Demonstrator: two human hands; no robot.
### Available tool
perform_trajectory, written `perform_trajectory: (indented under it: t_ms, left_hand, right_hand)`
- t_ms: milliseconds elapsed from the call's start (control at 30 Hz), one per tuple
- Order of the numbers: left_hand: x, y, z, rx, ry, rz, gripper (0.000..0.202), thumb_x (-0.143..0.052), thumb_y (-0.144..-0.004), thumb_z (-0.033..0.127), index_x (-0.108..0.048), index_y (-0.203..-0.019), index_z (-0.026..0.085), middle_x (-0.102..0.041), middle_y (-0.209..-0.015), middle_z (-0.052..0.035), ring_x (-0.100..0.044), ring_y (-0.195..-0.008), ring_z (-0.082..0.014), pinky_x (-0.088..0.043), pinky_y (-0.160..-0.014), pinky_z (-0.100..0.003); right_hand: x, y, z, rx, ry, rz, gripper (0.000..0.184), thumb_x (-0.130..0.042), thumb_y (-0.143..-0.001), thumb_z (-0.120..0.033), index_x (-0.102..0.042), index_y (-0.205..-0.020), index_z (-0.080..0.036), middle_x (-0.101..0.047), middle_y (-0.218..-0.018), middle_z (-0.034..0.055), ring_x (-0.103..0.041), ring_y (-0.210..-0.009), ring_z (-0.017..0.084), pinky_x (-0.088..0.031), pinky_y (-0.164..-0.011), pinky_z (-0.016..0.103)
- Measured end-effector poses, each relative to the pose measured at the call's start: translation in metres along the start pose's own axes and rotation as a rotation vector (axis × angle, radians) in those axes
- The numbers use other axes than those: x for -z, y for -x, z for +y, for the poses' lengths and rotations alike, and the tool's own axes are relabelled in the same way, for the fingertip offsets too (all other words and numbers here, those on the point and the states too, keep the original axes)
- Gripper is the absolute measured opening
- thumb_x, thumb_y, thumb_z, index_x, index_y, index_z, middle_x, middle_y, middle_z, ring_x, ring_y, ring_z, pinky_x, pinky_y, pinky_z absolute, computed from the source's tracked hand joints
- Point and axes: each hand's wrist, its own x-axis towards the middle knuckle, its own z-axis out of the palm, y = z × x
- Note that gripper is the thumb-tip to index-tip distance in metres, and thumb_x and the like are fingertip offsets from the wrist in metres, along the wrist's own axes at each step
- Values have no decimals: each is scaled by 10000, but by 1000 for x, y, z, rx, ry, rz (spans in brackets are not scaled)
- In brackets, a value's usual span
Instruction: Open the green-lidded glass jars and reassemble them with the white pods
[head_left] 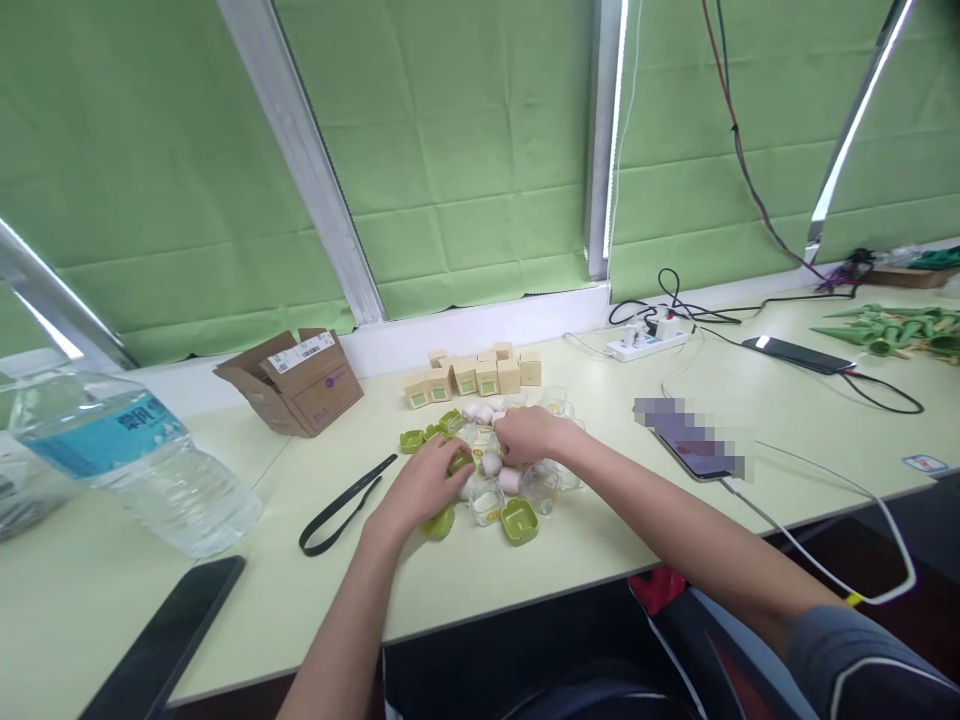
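My left hand [427,478] is curled round a small green square tray [460,461], which shows between thumb and fingers. My right hand [529,434] reaches into the middle of the pile, its fingers pinched together; whatever they hold is hidden. Around both hands lie clear plastic cups [541,484], some with a yellow mark, and small pale pink rounded pieces [510,481]. Another green tray [520,521] lies at the near edge of the pile. More green trays [412,441] sit beyond my left hand.
Several small tan boxes [487,377] stand behind the pile. An opened cardboard box [315,385], black strap [341,505], water bottle [150,460] and dark phone [169,635] are leftward. Rightward are a cabled phone [694,445], power strip [646,343] and green cone-shaped pieces [892,330].
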Motion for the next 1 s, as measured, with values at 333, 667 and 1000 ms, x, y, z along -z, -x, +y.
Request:
perform_trajectory:
  t_ms: [333,667,1000]
  left_hand:
    - [-2,-36,4,155,-87,-170,270,-544,-812,363,-617,-604,206,-640,-639,-41,-571,-604,-196,-393,-614,-286]
    - [12,-24,-19,92,126,-155,245,-581,-655,126,-764,-772,239,-762,-847,-49,-690,-774,-229,-506,-723,-320]
    - [14,-31,-10,-32,117,249,272,-549,-819,230,-734,-1018,245,-717,-919,-51,-633,-900,-225,-489,-895,-387]
  right_hand:
    - [3,-1,16,59,-210,-63,34,-694,-587,-193,-669,-567,-180,-654,-578,33,-594,-556,171,-393,-516,256]
    - [-7,4,40,157,-951,314,91,-572,-786,-249,-584,-763,-161,-679,-749,7,-609,-658,116,-452,-575,209]
    - [-9,-8,19,245,-1239,471,350,-769,-711,-358,-651,-983,-171,-713,-799,17,-661,-727,143,-528,-681,266]
